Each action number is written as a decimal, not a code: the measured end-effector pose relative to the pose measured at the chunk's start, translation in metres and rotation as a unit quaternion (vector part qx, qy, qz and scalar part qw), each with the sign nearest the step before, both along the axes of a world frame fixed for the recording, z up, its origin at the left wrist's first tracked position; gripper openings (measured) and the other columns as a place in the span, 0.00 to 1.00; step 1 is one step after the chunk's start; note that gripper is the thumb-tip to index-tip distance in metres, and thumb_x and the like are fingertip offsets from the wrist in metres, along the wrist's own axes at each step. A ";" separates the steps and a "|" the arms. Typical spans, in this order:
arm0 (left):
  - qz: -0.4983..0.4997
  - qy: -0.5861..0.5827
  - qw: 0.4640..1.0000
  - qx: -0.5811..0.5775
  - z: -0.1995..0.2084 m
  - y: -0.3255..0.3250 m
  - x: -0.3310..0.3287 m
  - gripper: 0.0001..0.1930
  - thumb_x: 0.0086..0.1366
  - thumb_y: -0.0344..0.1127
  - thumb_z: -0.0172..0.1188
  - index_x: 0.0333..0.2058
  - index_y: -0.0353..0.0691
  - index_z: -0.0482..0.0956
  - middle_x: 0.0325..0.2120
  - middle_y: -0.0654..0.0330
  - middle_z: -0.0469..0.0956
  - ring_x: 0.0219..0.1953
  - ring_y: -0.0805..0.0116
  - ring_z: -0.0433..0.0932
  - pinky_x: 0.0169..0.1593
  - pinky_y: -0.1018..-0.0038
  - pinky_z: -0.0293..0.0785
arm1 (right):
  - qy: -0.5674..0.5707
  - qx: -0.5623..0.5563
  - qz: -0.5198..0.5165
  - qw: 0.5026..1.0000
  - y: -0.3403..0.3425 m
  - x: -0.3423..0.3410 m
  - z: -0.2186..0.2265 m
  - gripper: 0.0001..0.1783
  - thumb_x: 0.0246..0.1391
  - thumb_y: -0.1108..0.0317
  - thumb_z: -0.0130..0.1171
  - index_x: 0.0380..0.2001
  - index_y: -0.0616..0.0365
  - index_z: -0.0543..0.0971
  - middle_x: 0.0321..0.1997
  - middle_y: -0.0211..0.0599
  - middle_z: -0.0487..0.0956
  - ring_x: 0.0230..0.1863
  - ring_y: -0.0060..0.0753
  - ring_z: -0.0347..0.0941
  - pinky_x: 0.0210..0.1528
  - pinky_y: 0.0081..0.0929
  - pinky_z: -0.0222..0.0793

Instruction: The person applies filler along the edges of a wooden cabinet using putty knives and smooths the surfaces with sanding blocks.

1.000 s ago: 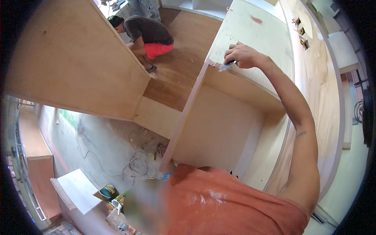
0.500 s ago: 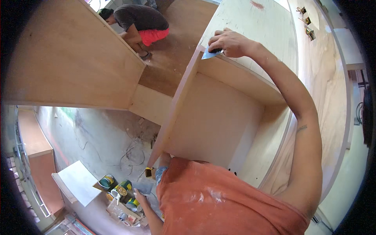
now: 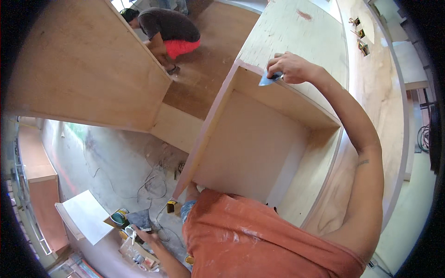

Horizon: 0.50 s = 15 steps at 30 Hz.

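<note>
My right hand (image 3: 294,67) is closed around the dark handle of a putty knife (image 3: 269,79) with a pale blue, wide blade. The blade is at the upper front edge (image 3: 289,83) of an open wooden cabinet (image 3: 252,139); whether it touches is hard to tell. Down at the lower left, my left hand (image 3: 145,236) grips a grey, flat-bladed scraper (image 3: 140,219), held above the floor near some paint cans. Its handle is mostly hidden by my fingers. A pinkish coat covers the cabinet's left front edge (image 3: 204,129).
Another person (image 3: 167,32) crouches beyond a large wooden panel (image 3: 88,69). Below lie a green paint can (image 3: 119,217), a white board (image 3: 88,215) and loose cables (image 3: 155,183) on the floor. Wires stick out of cutouts (image 3: 363,47) in the panel at right.
My right hand has moved right and slightly down along the cabinet edge with the putty knife. My left hand and its scraper have shifted left and slightly up.
</note>
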<state>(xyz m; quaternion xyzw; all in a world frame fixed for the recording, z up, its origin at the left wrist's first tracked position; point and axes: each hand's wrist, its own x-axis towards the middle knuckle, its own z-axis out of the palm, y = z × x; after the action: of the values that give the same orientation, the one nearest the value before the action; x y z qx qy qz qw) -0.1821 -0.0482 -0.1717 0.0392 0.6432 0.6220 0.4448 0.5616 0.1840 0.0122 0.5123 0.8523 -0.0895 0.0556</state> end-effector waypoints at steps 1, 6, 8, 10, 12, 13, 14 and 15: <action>-0.013 -0.008 1.000 -0.007 0.000 -0.001 -0.001 0.27 0.64 0.54 0.51 0.55 0.43 0.65 0.49 0.61 0.71 0.48 0.62 0.72 0.50 0.64 0.69 | -0.071 -0.048 -0.006 0.996 0.001 -0.002 0.007 0.21 0.37 0.80 0.53 0.36 0.46 0.81 0.42 0.20 0.78 0.48 0.28 0.68 0.49 0.29 0.61; 0.030 0.001 1.000 -0.002 0.001 -0.001 0.043 0.29 0.64 0.55 0.51 0.56 0.43 0.64 0.52 0.59 0.69 0.52 0.60 0.71 0.56 0.62 0.66 | -0.030 0.031 0.023 0.999 0.010 0.001 0.005 0.22 0.39 0.81 0.53 0.38 0.44 0.80 0.42 0.18 0.78 0.47 0.27 0.68 0.51 0.29 0.61; -0.080 -0.072 0.994 0.031 -0.019 -0.016 0.030 0.29 0.64 0.55 0.51 0.56 0.40 0.65 0.52 0.57 0.70 0.51 0.60 0.72 0.56 0.63 0.67 | -0.005 0.050 0.038 0.998 0.016 -0.009 -0.001 0.24 0.39 0.83 0.52 0.40 0.45 0.79 0.44 0.18 0.78 0.49 0.27 0.68 0.53 0.29 0.60; -0.060 -0.078 0.995 -0.018 -0.009 -0.013 0.043 0.29 0.65 0.54 0.50 0.55 0.38 0.65 0.52 0.57 0.70 0.50 0.61 0.72 0.55 0.64 0.67 | 0.016 0.096 0.067 0.993 0.024 -0.010 -0.012 0.25 0.39 0.84 0.52 0.41 0.45 0.79 0.45 0.19 0.77 0.51 0.27 0.67 0.55 0.29 0.59; -0.077 -0.055 0.995 0.001 0.000 -0.013 0.050 0.29 0.65 0.53 0.50 0.55 0.35 0.64 0.51 0.58 0.70 0.51 0.62 0.71 0.56 0.66 0.66 | 0.014 0.124 0.084 0.989 0.033 -0.012 -0.019 0.22 0.45 0.81 0.52 0.41 0.42 0.79 0.44 0.19 0.77 0.51 0.27 0.68 0.56 0.31 0.60; -0.077 -0.054 0.996 -0.003 0.007 -0.011 0.053 0.29 0.65 0.53 0.50 0.55 0.35 0.64 0.51 0.58 0.70 0.51 0.62 0.71 0.56 0.66 0.66 | 0.017 0.133 0.082 0.988 0.036 -0.012 -0.021 0.22 0.45 0.81 0.52 0.41 0.43 0.79 0.45 0.19 0.77 0.51 0.27 0.68 0.56 0.31 0.60; -0.058 0.014 0.997 -0.039 0.014 -0.008 0.055 0.29 0.66 0.53 0.50 0.55 0.34 0.64 0.51 0.58 0.70 0.51 0.62 0.71 0.56 0.67 0.65 | 0.021 0.142 0.080 0.986 0.038 -0.012 -0.023 0.22 0.45 0.81 0.52 0.41 0.43 0.79 0.45 0.19 0.77 0.51 0.27 0.68 0.57 0.31 0.60; -0.039 0.083 0.993 -0.073 0.018 -0.007 0.056 0.29 0.66 0.52 0.50 0.56 0.34 0.63 0.51 0.58 0.70 0.51 0.63 0.71 0.57 0.68 0.65 | 0.026 0.130 0.085 0.987 0.041 -0.013 -0.023 0.23 0.44 0.81 0.52 0.42 0.43 0.79 0.46 0.19 0.77 0.52 0.28 0.68 0.57 0.32 0.59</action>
<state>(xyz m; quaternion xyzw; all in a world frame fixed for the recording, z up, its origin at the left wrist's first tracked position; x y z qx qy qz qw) -0.1265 -0.0556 -0.1533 0.0825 0.7197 0.5502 0.4154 0.5487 0.2246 -0.0107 0.4386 0.8982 0.0143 -0.0265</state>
